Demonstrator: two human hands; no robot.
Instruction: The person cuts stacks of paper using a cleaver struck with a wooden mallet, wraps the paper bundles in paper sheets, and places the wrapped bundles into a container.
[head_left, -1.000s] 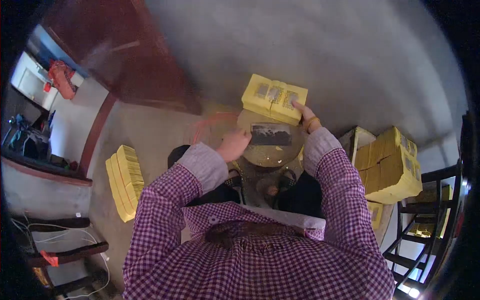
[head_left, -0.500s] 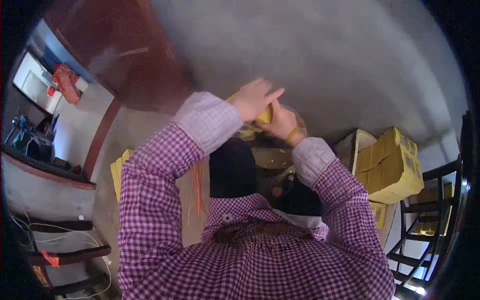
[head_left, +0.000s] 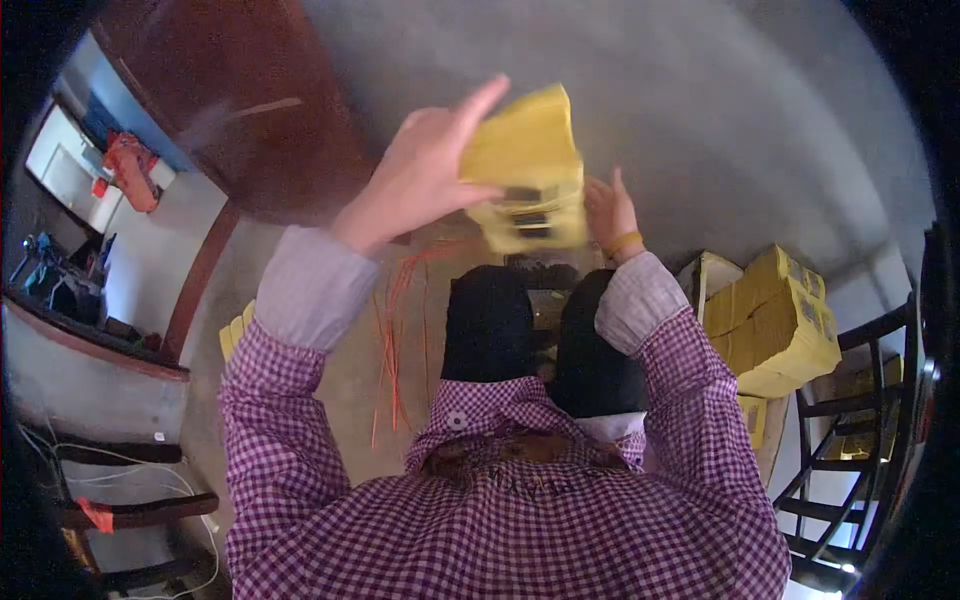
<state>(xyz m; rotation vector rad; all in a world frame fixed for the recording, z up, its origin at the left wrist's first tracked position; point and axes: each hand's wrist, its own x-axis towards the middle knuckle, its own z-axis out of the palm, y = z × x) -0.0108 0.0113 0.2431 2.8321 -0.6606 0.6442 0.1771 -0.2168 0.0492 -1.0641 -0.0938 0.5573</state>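
A yellow box-like block (head_left: 522, 138) with dark printed marks on its lower face is held up in front of me, a little blurred. My left hand (head_left: 425, 165) grips its left side, with one finger pointing up along the upper edge and another part of the hand on the lower front. Against the block's right edge is my right hand (head_left: 608, 212), thumb up and fingers partly hidden behind it. A yellowish band circles the right wrist. Below the block, my knees show in dark trousers.
Yellow cartons (head_left: 770, 330) are stacked on the right beside a dark ladder-back frame (head_left: 860, 430). Orange-red strands (head_left: 395, 350) lie on the floor to the left of my legs. More yellow pieces (head_left: 235, 330) are by my left sleeve. White cables (head_left: 150, 460) hang at lower left.
Both hands have moved apart, the left one up and to the left. The yellow block, mostly covered by the hands before, is now raised and in plain view between them.
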